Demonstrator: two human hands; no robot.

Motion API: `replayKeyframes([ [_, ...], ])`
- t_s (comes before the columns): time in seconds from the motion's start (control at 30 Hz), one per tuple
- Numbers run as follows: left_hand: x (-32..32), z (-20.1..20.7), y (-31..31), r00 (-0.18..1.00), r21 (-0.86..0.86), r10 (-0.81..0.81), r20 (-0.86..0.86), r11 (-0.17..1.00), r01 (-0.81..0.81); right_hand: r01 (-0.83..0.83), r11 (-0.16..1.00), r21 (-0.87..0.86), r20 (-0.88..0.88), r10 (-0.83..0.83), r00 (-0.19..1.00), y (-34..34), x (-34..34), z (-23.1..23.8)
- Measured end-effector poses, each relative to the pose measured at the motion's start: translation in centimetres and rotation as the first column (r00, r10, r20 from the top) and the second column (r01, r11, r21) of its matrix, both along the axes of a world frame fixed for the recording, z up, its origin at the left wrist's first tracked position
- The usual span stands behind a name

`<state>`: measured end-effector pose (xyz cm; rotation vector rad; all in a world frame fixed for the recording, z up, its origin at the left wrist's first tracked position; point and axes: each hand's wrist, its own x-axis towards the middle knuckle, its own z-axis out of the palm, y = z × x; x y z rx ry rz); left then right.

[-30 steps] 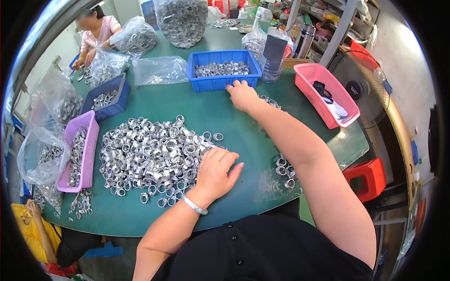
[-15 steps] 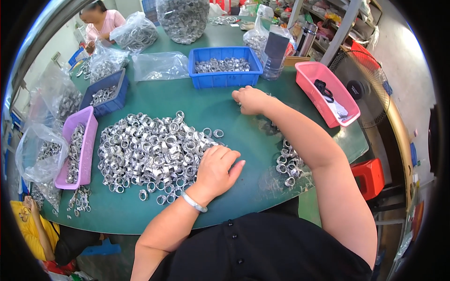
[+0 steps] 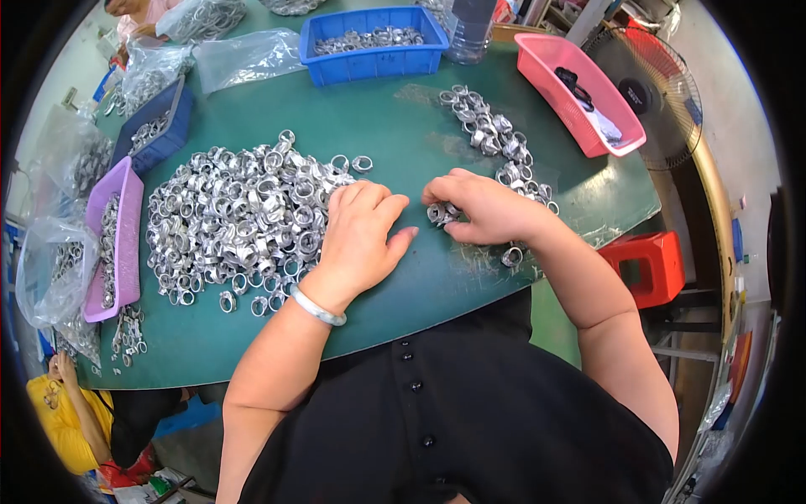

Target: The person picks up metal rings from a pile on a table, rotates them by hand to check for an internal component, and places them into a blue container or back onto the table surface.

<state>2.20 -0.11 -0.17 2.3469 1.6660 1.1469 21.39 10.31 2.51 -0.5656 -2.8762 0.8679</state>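
A large heap of silver metal rings (image 3: 239, 218), clamp-like in shape, lies on the green table. My left hand (image 3: 363, 231) rests palm down at the heap's right edge, its fingertips against the rings and its thumb apart. To the right, my right hand (image 3: 487, 210) curls its fingers and thumb round a few metal rings (image 3: 440, 213), just above or on the tabletop; I cannot tell which. A second, narrow band of rings (image 3: 495, 134) runs down the table's right side and partly behind my right hand. Two loose rings (image 3: 362, 164) lie beyond my left hand.
A blue bin (image 3: 374, 65) of metal parts stands at the back, with a clear bag (image 3: 252, 63) beside it. A pink basket (image 3: 579, 105) is at the right, near a fan (image 3: 655, 97). Purple (image 3: 128, 244) and dark blue (image 3: 151, 151) bins stand left. Two people are at the left.
My right hand has come back from near the blue bin towards my body and now holds rings. My left hand stays by the heap. The whole view has tilted downward.
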Motion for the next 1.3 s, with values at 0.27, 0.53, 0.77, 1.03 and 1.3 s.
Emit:
replayKeyframes([
  [0.27,2.0,0.0,-0.6,0.988,-0.071,-0.065,-0.141,0.996,0.055,0.153,0.983,-0.097,-0.279,-0.175,0.944,-3.9,1.3,-1.5],
  [0.53,2.1,-0.9,-0.3,0.992,-0.087,-0.117,-0.05,0.99,0.112,0.18,0.975,-0.13,-0.322,-0.213,0.922,-4.7,1.5,-1.9],
  [0.77,2.0,-0.7,-0.3,0.991,-0.045,-0.134,-0.003,0.99,0.134,0.192,0.977,-0.094,-0.328,-0.213,0.92,-5.1,1.5,-2.1],
  [1.03,1.6,-1.0,-0.1,0.983,-0.079,-0.169,0.068,0.982,0.174,0.205,0.969,-0.136,-0.422,-0.244,0.873,-4.5,1.8,-2.6],
  [1.3,1.4,-0.6,0.0,0.966,-0.045,-0.215,0.144,0.974,0.223,0.192,0.967,-0.165,-0.448,-0.247,0.859,-4.4,1.7,-2.0],
])
